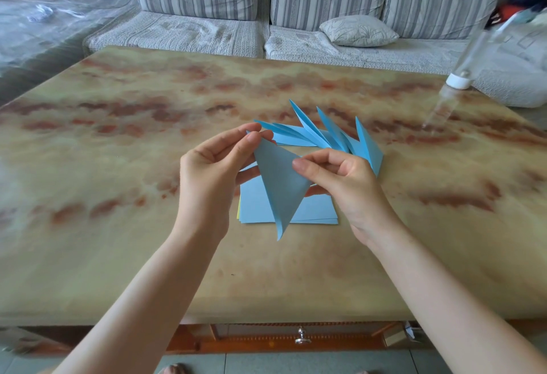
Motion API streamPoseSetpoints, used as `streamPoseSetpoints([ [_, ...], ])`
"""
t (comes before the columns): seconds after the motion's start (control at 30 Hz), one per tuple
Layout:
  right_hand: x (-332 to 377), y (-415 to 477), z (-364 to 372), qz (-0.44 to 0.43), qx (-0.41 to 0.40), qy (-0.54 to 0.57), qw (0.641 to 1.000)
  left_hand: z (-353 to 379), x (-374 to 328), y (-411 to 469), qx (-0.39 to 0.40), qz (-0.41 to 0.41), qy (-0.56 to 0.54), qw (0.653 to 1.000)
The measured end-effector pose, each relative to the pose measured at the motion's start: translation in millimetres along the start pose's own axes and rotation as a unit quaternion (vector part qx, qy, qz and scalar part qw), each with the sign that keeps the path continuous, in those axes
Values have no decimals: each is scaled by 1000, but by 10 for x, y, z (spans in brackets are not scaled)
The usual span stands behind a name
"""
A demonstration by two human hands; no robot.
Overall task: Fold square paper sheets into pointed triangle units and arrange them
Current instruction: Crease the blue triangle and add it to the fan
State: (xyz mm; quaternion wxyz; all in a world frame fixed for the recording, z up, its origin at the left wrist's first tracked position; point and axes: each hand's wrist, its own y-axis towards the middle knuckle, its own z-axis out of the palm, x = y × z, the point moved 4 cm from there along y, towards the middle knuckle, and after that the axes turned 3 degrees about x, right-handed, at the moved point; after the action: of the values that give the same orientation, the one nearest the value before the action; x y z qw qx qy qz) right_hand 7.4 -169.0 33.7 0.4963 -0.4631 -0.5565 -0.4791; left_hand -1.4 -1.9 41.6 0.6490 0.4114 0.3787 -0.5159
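Marbled stone in tan and rust tops the table (118, 166), where finished blue pointed units (325, 134) fan out at the far side, seemingly parked clear of the work. Nearer, a stack of blue square sheets (313, 211) waits directly under the hands, handy for the next fold. Above it hangs a folded blue triangle (281, 184), long tip aimed toward the near edge, apparently lifted so its crease can be checked or sharpened. The left hand (207, 172) pinches the upper far corner between thumb and fingertips; the right hand (346, 178), fingers curled, nips the right corner.
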Motion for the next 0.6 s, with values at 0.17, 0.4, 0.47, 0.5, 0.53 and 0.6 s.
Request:
streamPoseSetpoints([
  [0.17,-22,-7,40,38,13,115,993,18,43,-38,-24,-5,-44,999],
  [0.4,-17,18,-30,25,-24,180,983,16,49,-49,-45,-16,-97,994],
  [0.47,-23,22,-42,24,-42,174,983,18,63,-49,-43,-32,-108,993],
  [0.5,-23,25,-48,23,-50,172,984,20,67,-49,-42,-37,-111,992],
  [0.53,-23,28,-51,22,-56,167,984,21,70,-49,-41,-40,-112,992],
  [0.6,-22,36,-54,19,-64,154,986,22,68,-52,-43,-41,-114,992],
])
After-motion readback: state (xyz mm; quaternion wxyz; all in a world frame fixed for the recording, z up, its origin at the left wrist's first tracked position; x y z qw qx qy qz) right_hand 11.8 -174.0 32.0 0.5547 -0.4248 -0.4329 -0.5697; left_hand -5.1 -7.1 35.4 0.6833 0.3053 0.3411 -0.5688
